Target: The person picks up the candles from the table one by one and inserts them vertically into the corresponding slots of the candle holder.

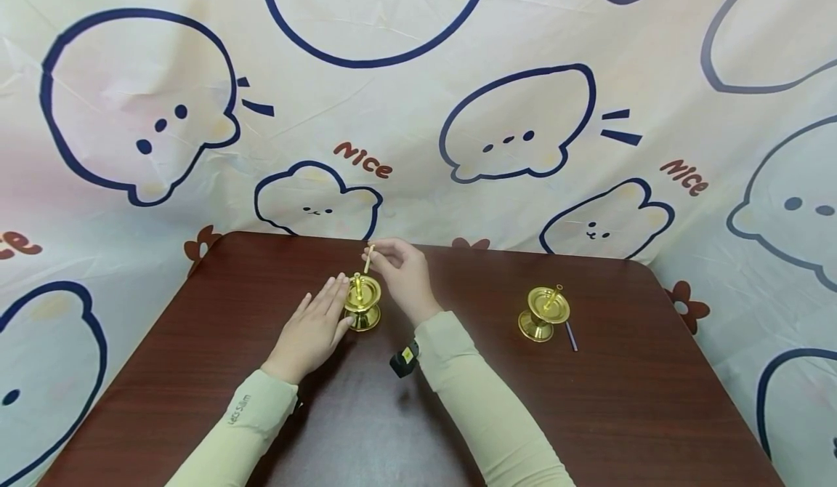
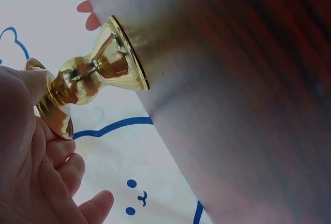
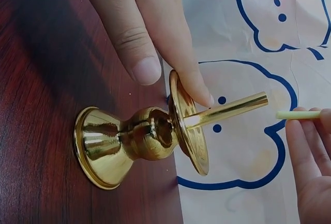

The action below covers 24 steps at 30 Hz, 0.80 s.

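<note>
On the table stands a gold-coloured metal candle holder (image 1: 363,317) with a flared base, a round dish and a thin upright tube (image 3: 232,109). My left hand (image 1: 312,334) holds it at the dish's rim (image 3: 176,92); the thumb lies on the base side and a forefinger reaches over the dish. With its fingertips, my right hand (image 1: 404,272) pinches a thin pale-yellow stick (image 3: 297,115). One end of the stick is close to the tube's top, a small gap apart in the right wrist view.
A second gold-coloured holder (image 1: 538,327) stands to the right, with a thin bluish stick (image 1: 572,336) lying beside it. Behind the dark brown wooden table (image 1: 621,407) hangs a cartoon-printed cloth (image 1: 405,109). A black device (image 1: 404,360) sits at my right wrist.
</note>
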Each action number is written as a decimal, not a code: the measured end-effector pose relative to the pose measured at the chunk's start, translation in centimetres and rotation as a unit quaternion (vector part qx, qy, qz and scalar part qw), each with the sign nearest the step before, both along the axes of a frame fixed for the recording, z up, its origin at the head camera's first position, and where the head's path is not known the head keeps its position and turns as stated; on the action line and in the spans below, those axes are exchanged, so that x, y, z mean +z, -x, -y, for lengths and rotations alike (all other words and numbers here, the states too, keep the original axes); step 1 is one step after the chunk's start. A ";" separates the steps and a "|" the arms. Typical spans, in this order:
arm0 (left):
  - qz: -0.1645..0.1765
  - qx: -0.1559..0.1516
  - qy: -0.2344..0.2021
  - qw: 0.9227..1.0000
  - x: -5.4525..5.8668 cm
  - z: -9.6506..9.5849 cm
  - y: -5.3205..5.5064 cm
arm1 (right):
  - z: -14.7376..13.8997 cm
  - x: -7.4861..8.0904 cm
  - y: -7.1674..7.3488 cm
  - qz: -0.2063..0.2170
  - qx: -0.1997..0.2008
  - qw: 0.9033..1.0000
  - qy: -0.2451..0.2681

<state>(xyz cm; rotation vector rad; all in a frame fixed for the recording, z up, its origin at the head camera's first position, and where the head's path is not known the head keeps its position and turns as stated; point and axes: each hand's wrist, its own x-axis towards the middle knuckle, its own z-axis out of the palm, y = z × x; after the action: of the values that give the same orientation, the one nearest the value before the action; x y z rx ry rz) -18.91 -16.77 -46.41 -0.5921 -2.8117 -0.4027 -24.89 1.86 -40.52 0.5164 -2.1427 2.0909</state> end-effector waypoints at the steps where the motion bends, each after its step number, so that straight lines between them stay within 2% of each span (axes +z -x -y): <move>1: 0.000 0.000 -0.001 1.000 0.0 0.0 0.0 | 0.0 0.0 0.0 0.000 0.000 1.000 0.001; 24: 0.001 -0.001 -0.010 1.000 0.1 -0.1 -0.1 | 0.8 0.0 0.0 0.001 0.022 1.000 0.001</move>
<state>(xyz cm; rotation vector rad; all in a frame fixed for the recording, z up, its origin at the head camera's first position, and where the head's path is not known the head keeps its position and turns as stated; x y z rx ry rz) -18.78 -16.69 -46.35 -0.5896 -2.8055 -0.4314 -24.90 1.04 -40.49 0.5654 -2.1482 2.1172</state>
